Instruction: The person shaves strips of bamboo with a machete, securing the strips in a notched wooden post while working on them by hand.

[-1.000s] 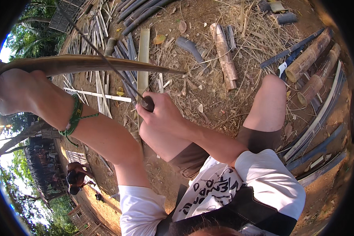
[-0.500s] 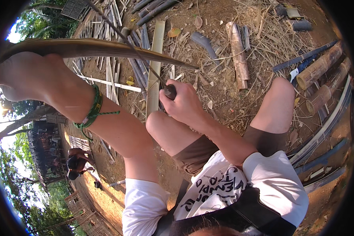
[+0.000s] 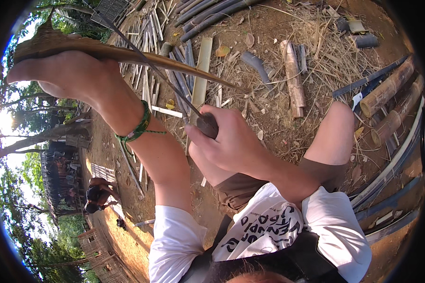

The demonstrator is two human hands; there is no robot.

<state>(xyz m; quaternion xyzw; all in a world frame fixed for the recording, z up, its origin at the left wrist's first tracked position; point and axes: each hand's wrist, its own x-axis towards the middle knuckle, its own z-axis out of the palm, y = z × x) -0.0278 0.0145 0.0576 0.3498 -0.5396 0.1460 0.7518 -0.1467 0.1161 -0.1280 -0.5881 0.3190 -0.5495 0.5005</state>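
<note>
My left hand (image 3: pixel 78 70), a green woven band (image 3: pixel 139 125) on its wrist, is closed around the thick end of a long brown piece of wood (image 3: pixel 123 54). This piece has a ragged end by the hand and tapers to a point toward the right. My right hand (image 3: pixel 229 144) grips the dark rounded handle (image 3: pixel 207 125) of a long knife. Its thin blade (image 3: pixel 167 82), seen nearly edge-on, slants up and left across the wood. Whether blade and wood touch, I cannot tell.
Split strips (image 3: pixel 148 35) and dark poles (image 3: pixel 217 16) lie on the ground ahead. Cut bamboo (image 3: pixel 293 80) rests beyond my knees. Thicker bamboo tubes (image 3: pixel 387 89) and a white-handled tool (image 3: pixel 357 101) are at right. Another person (image 3: pixel 99 193) bends over at far left.
My left hand and the wood have shifted right, bringing the ragged end into view. My right hand has come nearer the camera with the knife. The view has turned slightly.
</note>
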